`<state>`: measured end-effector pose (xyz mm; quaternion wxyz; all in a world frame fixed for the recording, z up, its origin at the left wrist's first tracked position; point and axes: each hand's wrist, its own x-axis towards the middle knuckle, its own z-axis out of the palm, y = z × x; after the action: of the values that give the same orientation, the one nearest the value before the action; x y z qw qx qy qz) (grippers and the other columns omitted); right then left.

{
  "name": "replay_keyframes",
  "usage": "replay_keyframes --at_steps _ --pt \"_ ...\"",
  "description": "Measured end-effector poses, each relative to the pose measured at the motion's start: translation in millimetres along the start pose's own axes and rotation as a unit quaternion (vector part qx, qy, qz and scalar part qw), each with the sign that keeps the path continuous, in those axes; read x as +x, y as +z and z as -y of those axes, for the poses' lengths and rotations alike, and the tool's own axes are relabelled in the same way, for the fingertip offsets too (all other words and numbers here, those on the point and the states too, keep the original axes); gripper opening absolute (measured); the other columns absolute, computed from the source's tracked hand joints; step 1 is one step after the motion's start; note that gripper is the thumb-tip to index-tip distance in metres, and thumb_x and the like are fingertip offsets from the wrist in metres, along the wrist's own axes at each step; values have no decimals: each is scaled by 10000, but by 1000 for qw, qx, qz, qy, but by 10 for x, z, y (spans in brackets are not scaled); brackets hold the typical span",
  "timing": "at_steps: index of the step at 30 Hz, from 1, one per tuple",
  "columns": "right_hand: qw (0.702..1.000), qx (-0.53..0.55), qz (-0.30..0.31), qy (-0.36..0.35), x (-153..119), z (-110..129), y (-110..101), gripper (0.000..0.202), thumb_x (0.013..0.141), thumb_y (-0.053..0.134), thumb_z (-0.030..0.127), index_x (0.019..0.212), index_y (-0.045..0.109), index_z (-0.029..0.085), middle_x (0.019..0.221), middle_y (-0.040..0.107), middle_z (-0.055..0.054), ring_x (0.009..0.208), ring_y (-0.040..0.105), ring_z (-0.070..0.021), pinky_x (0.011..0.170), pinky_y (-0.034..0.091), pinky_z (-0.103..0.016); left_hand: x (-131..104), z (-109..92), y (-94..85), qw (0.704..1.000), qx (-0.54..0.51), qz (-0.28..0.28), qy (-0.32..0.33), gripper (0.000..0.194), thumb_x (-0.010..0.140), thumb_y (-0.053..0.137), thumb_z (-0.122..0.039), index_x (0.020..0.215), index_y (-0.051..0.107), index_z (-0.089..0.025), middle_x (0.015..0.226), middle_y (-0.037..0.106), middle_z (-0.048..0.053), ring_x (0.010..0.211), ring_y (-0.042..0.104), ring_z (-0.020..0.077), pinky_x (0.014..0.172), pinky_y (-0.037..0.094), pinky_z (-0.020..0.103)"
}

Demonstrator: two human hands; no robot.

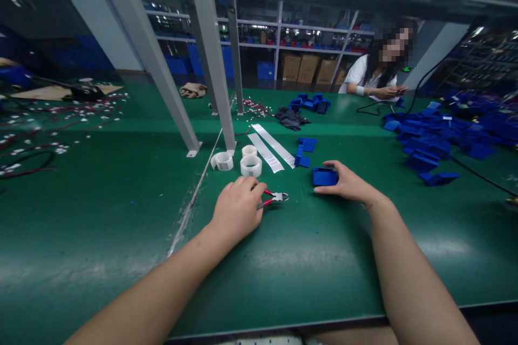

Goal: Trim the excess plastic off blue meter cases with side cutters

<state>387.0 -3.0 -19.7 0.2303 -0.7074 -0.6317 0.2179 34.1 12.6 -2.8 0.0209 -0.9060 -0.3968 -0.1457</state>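
Note:
My left hand (240, 204) is closed around the red handles of a pair of side cutters (278, 197), whose metal jaws point right, just above the green table. A small blue plastic box (324, 177) sits between the thumb and fingers of my right hand (345, 180), its open side facing me. Behind that box lie two more blue plastic parts (305, 145). Two white label strips (265, 152) stretch away from me on the table. Rolls of white labels or tape (251, 166) stand just beyond my left hand.
Grey metal posts (214, 54) rise from the table (133, 259) at centre left. Many blue parts (429, 140) are piled at right, near a black cable. Wires with white connectors (60, 129) spread at left. Across the table a person (374, 73) works with both hands.

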Motion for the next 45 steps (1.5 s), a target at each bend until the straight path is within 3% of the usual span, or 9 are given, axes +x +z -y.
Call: replay_keyframes --at_steps 5,8,15,23,27,32,36,42,45 --pt "995 95 19 -2 -42 162 -43 796 624 868 573 1235 528 193 1237 611 -77 1084 613 -221 963 512 -361 6 -27 28 992 -119 -40 -22 279 896 548 -212 1162 632 -221 1127 598 31 1058 526 229 882 447 379" --pt "976 202 75 -35 -100 434 -2 729 721 805 599 1282 568 199 1226 637 -71 1064 628 -182 939 509 -284 33 -26 92 942 -319 -60 -89 216 921 599 -311 1123 631 -241 1094 626 -6 1020 567 179 885 446 328" --pt "834 531 123 86 -247 1075 343 747 913 387 781 1025 656 93 800 676 -137 625 639 -160 564 510 -222 65 -37 152 803 -573 -26 -164 330 946 583 -512 1093 629 -220 993 628 3 892 593 154 715 477 263" --pt "752 597 192 202 -238 1207 357 594 1005 353 614 1129 641 109 850 691 -140 599 660 -155 504 514 -192 61 -55 165 774 -607 -1 -181 386 936 582 -543 1112 621 -202 1048 626 34 914 600 162 593 486 209" --pt "768 585 155 210 -230 1220 378 556 976 440 627 1104 655 130 848 677 -103 585 641 -137 475 514 -183 82 -58 172 741 -638 12 -207 413 926 591 -527 1121 613 -164 1034 633 71 919 603 171 571 470 197" --pt "851 497 88 143 -268 1214 447 517 870 621 665 1132 652 221 919 657 -54 676 598 -108 511 484 -160 100 -51 168 706 -664 19 -244 432 910 605 -515 1125 603 -141 1049 631 89 927 598 169 564 455 185" --pt "920 365 143 23 -308 1183 439 525 833 679 651 1152 647 235 1082 641 -36 917 590 -117 694 492 -156 101 -37 157 680 -691 10 -246 430 912 618 -497 1200 602 -177 1050 618 60 936 579 154 580 463 179" --pt "914 352 188 -72 -308 1096 380 838 608 928 341 1285 443 244 1254 592 -71 1105 601 -195 885 529 -287 85 -23 124 667 -715 57 -203 461 910 613 -573 1215 638 -229 1017 604 41 859 561 132 549 434 162" --pt "895 392 190 -97 -293 1091 433 611 748 843 386 1238 522 214 1235 611 -76 1048 616 -163 896 515 -266 67 -58 101 676 -714 61 -171 483 877 695 -505 1246 578 -215 999 611 32 798 550 110 549 440 157"
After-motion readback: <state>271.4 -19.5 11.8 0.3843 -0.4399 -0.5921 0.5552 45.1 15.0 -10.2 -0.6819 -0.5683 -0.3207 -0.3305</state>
